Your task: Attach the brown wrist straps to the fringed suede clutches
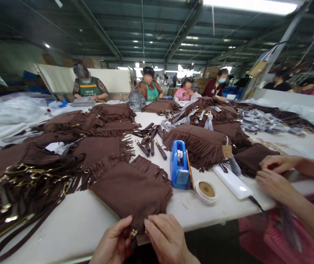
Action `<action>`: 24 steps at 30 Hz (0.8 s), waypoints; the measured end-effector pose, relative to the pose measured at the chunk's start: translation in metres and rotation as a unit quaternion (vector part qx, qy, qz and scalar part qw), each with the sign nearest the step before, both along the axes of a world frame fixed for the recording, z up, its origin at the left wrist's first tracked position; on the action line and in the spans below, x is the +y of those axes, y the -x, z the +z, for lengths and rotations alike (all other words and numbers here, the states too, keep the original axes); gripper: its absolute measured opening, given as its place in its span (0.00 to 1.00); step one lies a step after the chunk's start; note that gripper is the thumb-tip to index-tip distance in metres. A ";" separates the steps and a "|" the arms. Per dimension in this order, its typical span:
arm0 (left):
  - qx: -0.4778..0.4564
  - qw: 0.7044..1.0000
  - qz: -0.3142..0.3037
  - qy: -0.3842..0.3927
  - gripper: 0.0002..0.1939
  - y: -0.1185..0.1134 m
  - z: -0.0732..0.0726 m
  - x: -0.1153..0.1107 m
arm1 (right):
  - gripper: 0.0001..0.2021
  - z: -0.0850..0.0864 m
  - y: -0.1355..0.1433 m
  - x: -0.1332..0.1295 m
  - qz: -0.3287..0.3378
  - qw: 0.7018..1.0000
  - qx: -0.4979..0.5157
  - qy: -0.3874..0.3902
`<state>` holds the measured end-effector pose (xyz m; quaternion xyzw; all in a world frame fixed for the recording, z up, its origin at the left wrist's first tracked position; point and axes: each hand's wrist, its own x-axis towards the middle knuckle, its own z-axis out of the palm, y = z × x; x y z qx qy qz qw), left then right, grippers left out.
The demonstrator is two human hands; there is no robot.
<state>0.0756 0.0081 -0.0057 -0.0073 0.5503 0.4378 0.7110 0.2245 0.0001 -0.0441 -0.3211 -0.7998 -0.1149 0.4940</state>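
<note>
A brown fringed bag [135, 187] lies flat at the table's front edge, its near corner toward me. My left hand [115, 240] is closed at that corner, around a small gold metal clasp [134, 232] and a dark strap end. My right hand [166, 236] pinches the same corner from the other side, fingers curled together. The exact grip under the fingers is partly hidden. Beyond the bag stand a blue tape dispenser [179, 165] and a small round tub [205, 191] of brown stuff.
Brown bags with gold clips [33, 183] pile up at left. Loose short straps [151, 141] and a fringed bag [195, 143] lie further back. A white power bank [233, 181] with a cable is at right, near a co-worker's hands [276, 176]. Several people sit across the table.
</note>
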 end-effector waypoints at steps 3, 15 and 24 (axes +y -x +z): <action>0.020 0.999 -0.030 -0.032 0.09 0.007 -0.017 -0.002 | 0.11 -0.005 -0.006 -0.002 0.022 0.999 -0.016 0.019; 0.331 0.920 -0.061 -0.201 0.21 0.017 -0.052 -0.023 | 0.11 -0.022 -0.005 0.003 0.077 0.994 -0.054 0.058; 0.194 0.972 0.064 -0.118 0.16 0.031 -0.046 0.003 | 0.09 -0.037 -0.029 0.013 0.064 0.995 -0.055 0.047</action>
